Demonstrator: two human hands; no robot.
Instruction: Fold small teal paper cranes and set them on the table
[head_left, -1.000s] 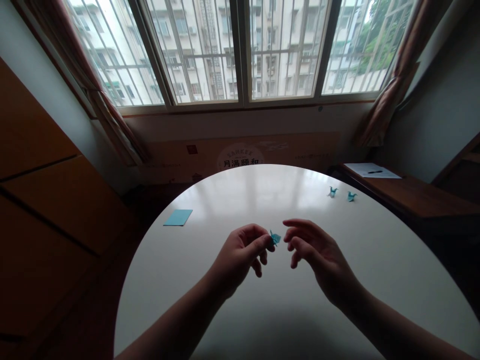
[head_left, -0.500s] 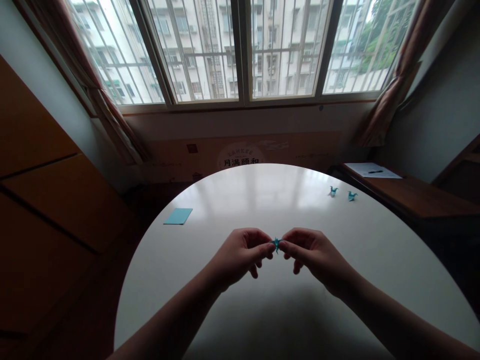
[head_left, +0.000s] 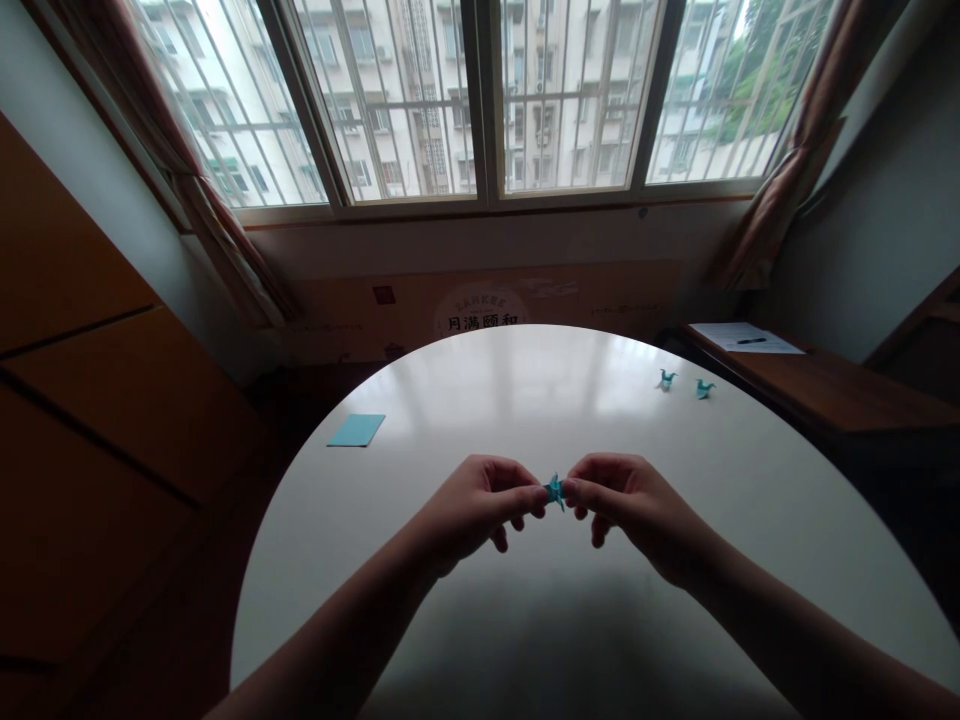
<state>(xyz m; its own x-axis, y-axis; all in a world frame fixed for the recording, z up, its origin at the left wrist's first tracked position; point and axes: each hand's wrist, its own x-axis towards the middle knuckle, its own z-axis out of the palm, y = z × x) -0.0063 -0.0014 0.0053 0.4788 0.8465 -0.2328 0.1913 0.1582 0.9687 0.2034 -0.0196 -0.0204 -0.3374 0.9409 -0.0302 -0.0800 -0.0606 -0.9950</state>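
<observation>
Between my two hands is a small teal origami crane (head_left: 554, 490), held above the white table. My left hand (head_left: 491, 505) pinches its left side between thumb and forefinger. On the other side, the thumb and forefinger of my right hand (head_left: 619, 500) grip it too; the fingertips hide its ends. Two more folded teal cranes, one on the left (head_left: 667, 379) and one on the right (head_left: 703, 388), stand on the far right of the tabletop. A stack of square light-blue paper (head_left: 357, 430) lies at the left.
The round white table (head_left: 450, 400) reaches toward a barred window (head_left: 480, 100). At the right, a wooden side table (head_left: 847, 390) carries a white sheet (head_left: 746, 338) with a dark pen (head_left: 751, 341). Orange-brown cabinets (head_left: 90, 400) stand at the left.
My hands have drawn very slightly apart, and more of the crane shows between the fingertips. Both hands keep their pinch. The paper and the other cranes have stayed in place.
</observation>
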